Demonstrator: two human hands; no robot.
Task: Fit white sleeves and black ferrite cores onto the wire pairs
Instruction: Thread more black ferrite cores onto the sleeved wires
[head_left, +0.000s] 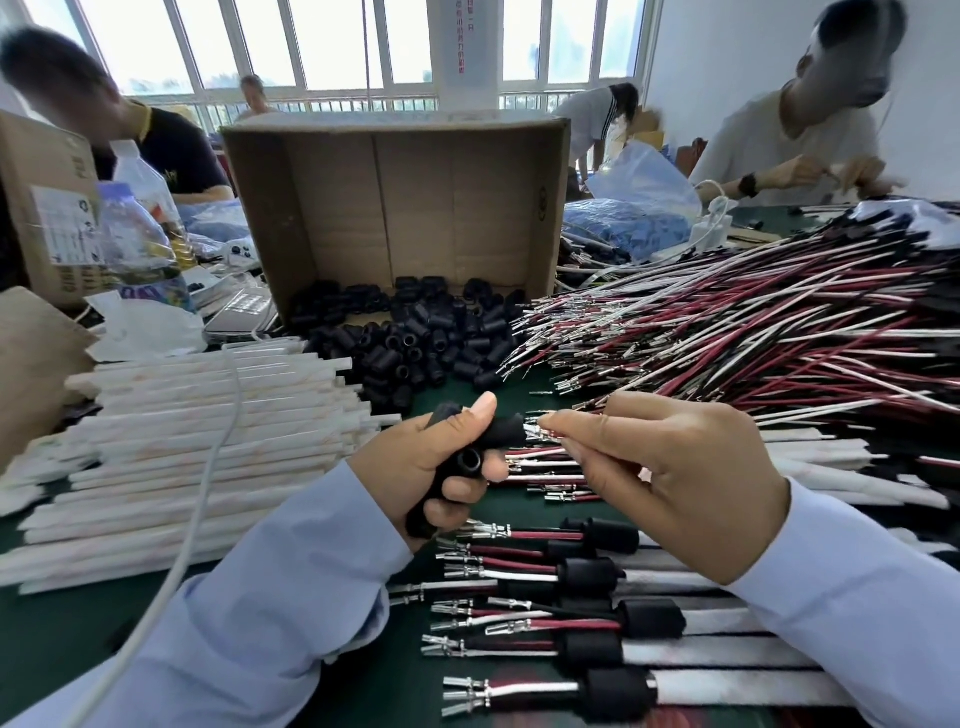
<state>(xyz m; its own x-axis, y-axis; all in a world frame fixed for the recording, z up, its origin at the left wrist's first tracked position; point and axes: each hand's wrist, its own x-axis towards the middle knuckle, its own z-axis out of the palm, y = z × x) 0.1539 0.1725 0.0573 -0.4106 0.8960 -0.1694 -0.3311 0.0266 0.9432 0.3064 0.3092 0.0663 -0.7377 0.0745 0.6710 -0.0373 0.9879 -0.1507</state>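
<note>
My left hand (441, 467) grips several black ferrite cores; one core (503, 432) sticks out between thumb and forefinger. My right hand (670, 467) pinches the metal terminals of a wire pair (537, 422) right at that core's opening. More red and white wires (540, 460) run under my right hand. White sleeves (197, 431) lie stacked on the left. Loose black cores (415, 338) are heaped in front of the box. A big pile of red, white and black wires (727, 332) lies on the right. Finished pairs with core and sleeve (597, 639) lie in a row near me.
An open cardboard box (395, 208) stands on its side behind the cores. A white cable (208, 493) crosses the sleeves. Bottles (140, 228) and another box stand at far left. Other people work at the far side. The green table top (62, 623) shows at lower left.
</note>
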